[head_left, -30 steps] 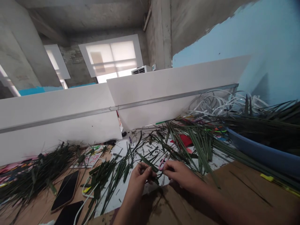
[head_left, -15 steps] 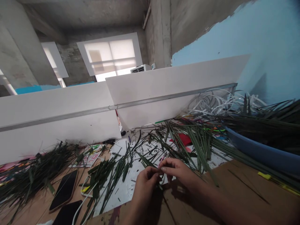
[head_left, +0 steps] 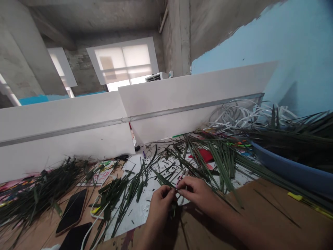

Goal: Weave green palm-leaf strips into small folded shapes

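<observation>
My left hand [head_left: 161, 202] is closed in a pinch above the front of the table. Green leaf bits [head_left: 173, 210] show just below its fingers. My right hand [head_left: 195, 190] meets it from the right, its thumb and forefinger pressed together beside the left fingertips. What lies between the right fingertips is too small to make out. A slim pink object [head_left: 179, 180] with a greyish tip shows right by the right forefinger; whether it is held or lies behind, I cannot tell. Long green leaf strips [head_left: 163, 178] lie just beyond both hands.
Cut leaves [head_left: 225, 161] and clippings litter a white sheet [head_left: 145, 208]. Two phones [head_left: 73, 211] and a white cable [head_left: 87, 236] lie at left beside a leaf heap [head_left: 44, 187]. A blue tub [head_left: 288, 165] of leaves stands right, near cardboard [head_left: 260, 208]. White panels [head_left: 166, 125] border the back.
My right fingers have closed in against my left fingertips and its fingers below have curled. The green bits under my left hand show more now. The surroundings look the same.
</observation>
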Demonstrator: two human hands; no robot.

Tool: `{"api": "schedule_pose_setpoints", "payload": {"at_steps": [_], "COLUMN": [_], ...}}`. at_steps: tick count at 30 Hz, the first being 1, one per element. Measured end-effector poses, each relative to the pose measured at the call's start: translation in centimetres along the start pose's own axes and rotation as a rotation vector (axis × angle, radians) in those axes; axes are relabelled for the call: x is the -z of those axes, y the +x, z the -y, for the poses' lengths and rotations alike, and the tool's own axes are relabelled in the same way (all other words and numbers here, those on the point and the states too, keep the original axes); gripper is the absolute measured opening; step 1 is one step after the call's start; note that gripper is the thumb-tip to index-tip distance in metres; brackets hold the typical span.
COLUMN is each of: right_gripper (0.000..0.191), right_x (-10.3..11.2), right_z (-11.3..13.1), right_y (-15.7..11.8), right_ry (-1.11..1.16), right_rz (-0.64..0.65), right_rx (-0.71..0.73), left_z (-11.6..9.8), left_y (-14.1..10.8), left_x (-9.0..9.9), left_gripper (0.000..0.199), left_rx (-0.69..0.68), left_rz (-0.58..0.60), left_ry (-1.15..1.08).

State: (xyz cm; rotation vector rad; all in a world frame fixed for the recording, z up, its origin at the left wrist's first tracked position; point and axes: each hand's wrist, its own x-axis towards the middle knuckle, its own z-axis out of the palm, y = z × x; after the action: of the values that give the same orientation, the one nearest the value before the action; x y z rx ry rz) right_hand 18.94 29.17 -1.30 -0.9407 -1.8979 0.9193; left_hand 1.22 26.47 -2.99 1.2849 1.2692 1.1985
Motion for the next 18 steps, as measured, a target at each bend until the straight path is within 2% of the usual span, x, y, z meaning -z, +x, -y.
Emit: {"api": "schedule_pose_setpoints", "payload": {"at_steps": [2, 6, 11, 14, 18], "right_gripper": [0.012, 0.012, 0.007, 0.011, 0.012], "right_x": [-0.1, -0.2, -0.3, -0.4, -0.5], "right_z": [0.0, -0.2, -0.4, -0.1, 0.3], "right_y": [-0.1, -0.2, -0.2, -0.2, -0.4], "right_ry": [-0.115, -0.101, -0.041, -0.041, -0.022], "right_rz": [-0.010, -0.021, -0.039, -0.053, -0.007], "right_rx": [0.047, 0.100, 0.016, 0.033, 0.051], "left_z": [0.1, 0.4, 0.2, 0.0, -0.4], "left_y": [0.1, 0.2, 0.1, -0.3, -1.0], "left_x": [0.1, 0.2, 0.2, -0.1, -0.2], "left_gripper": [0.036, 0.038, 0.033, 0.031, 0.028], "left_rx": [0.035, 0.098, 0.085, 0.117, 0.148], "left_rz": [-0.004, 0.002, 0.017, 0.023, -0.041], "left_ry": [-0.064, -0.198, -0.215, -0.210, -0.284]}}
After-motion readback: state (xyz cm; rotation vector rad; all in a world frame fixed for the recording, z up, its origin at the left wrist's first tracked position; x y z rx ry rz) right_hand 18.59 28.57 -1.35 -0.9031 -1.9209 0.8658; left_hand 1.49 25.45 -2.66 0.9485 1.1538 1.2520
